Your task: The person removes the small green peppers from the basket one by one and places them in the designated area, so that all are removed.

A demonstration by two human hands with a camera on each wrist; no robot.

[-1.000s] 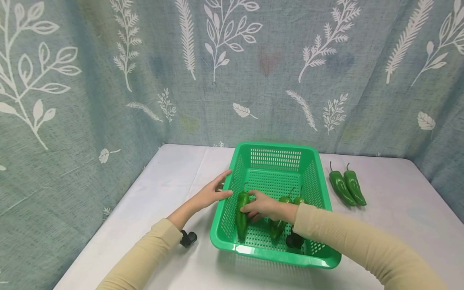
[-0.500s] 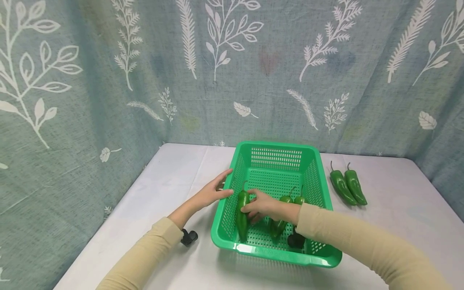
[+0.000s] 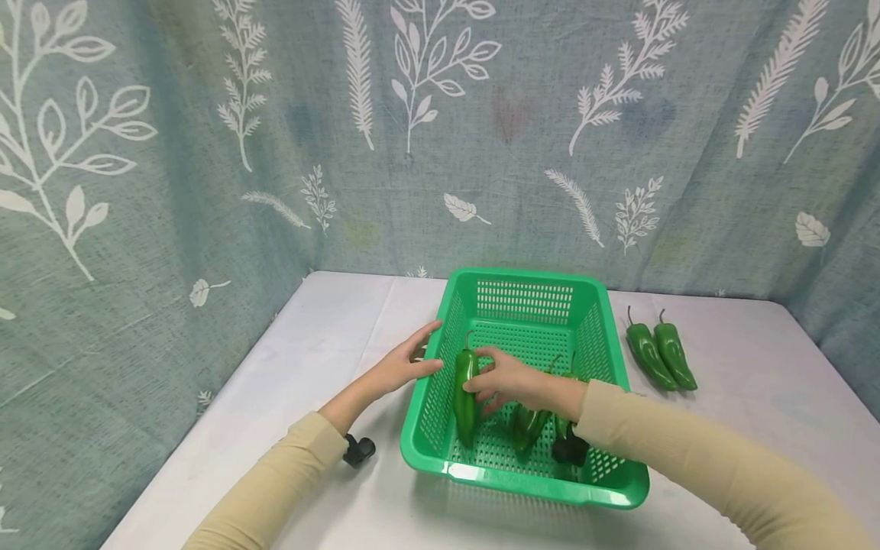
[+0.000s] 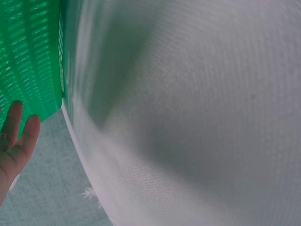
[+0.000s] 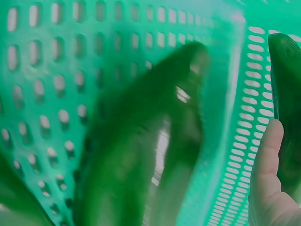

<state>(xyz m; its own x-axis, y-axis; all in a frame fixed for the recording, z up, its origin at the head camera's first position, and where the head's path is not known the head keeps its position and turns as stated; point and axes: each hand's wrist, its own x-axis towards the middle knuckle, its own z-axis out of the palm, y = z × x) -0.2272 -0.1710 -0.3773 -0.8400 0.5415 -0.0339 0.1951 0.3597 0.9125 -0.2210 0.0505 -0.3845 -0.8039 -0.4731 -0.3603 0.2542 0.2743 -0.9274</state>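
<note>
My right hand (image 3: 509, 380) is inside the green plastic basket (image 3: 529, 493) and grips a long green chili pepper (image 3: 465, 409) near its left wall. In the right wrist view the thumb (image 5: 267, 172) lies along that pepper (image 5: 289, 89). Two more green peppers rest on the basket floor, a nearer one (image 3: 528, 428) under my right wrist and another (image 3: 564, 412) beside it, partly hidden by the sleeve. At the left rim my left hand (image 3: 395, 370) has its fingers spread and straight; in the left wrist view the fingers (image 4: 29, 136) are against or close to the outer wall.
Two green peppers, a left one (image 3: 648, 355) and a right one (image 3: 674, 355), lie side by side on the white tablecloth (image 3: 749, 397) right of the basket. A patterned curtain (image 3: 509, 206) stands behind and to the left. Black wrist cameras sit under both forearms.
My right hand has lifted the gripped pepper slightly and shifted it a little to the right. The left hand and basket stay in place.
</note>
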